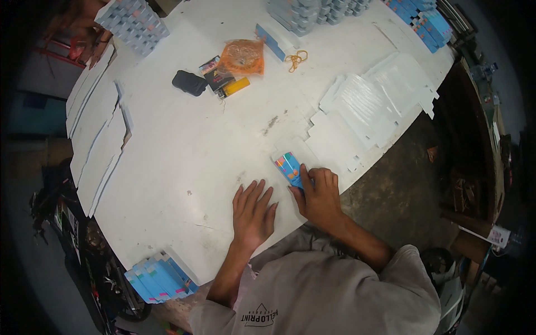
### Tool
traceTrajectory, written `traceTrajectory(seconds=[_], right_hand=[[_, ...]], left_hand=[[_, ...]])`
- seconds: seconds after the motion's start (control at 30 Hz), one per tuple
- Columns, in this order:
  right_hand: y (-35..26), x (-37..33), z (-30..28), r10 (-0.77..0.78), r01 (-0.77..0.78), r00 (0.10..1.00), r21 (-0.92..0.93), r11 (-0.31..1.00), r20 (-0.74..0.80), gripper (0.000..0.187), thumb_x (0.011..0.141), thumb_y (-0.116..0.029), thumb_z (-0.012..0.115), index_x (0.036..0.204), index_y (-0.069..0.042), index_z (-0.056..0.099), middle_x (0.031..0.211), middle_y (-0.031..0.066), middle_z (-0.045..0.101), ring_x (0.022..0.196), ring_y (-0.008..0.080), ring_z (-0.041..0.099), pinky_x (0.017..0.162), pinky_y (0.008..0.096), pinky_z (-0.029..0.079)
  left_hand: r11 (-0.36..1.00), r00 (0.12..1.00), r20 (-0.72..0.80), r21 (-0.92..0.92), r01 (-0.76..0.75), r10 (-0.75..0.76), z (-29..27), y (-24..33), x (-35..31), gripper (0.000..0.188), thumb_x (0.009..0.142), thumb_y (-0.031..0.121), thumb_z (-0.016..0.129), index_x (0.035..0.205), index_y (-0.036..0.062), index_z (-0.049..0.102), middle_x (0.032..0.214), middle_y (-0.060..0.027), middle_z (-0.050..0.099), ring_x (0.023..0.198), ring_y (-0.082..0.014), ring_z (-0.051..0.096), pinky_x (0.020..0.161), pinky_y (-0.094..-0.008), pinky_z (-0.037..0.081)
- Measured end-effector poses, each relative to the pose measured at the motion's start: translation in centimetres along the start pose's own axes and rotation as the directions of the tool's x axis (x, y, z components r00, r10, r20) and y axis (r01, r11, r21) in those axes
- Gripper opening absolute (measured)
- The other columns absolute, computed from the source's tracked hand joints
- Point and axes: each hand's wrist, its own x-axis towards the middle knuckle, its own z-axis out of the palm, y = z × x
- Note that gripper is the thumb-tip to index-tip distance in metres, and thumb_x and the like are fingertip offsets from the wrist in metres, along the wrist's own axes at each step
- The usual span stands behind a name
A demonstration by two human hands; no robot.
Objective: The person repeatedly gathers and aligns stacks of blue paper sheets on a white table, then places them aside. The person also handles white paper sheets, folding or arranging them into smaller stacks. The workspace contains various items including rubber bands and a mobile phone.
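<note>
My right hand grips a small blue printed carton by its near end, thumb on one side and fingers on the other. Colourful shapes show on the carton's upper face, and it rests on the white table near the front edge. To the left of it, my left hand lies flat on the tabletop with the fingers spread and nothing in them. White die-cut card sheets overlap just beyond and to the right of the carton.
A dark case, a yellow lighter, an orange plastic bag and rubber bands lie mid-table. Stacked pale cartons stand at the back. Blue cartons sit at the near left corner, white sheets along the left edge.
</note>
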Motion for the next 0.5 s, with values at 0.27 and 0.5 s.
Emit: traceTrajectory(seconds=[0.27,0.5], right_hand=[[-2.8,0.3,-1.1,0.092,-0.247,0.948,0.521,0.817,0.305,0.038,0.09,0.005,0.061,0.128,0.008,0.059,0.104,0.0279,0.066,0.091,0.0462,0.068,0.074,0.0518,0.053],[-3.2,2.3,-4.7,0.064,0.021,0.977,0.392,0.92,-0.203,0.041,0.093,-0.003,0.063,0.133,0.005,0.059,0.107,0.0249,0.068,0.088,0.0381,0.07,0.083,0.0456,0.058]], left_hand=[[0.969,0.952,0.298,0.204,-0.14,0.074,0.0,0.4,1.1,0.07,0.085,0.005,0.065,0.153,0.0021,0.05,0.167,-0.0204,0.037,0.156,-0.0386,0.032,0.126,-0.0635,0.019],[0.981,0.904,0.424,0.147,-0.128,0.054,-1.4,-0.3,2.2,0.079,0.082,0.012,0.068,0.157,-0.0006,0.044,0.169,-0.0195,0.033,0.158,-0.0367,0.028,0.129,-0.0571,0.017]])
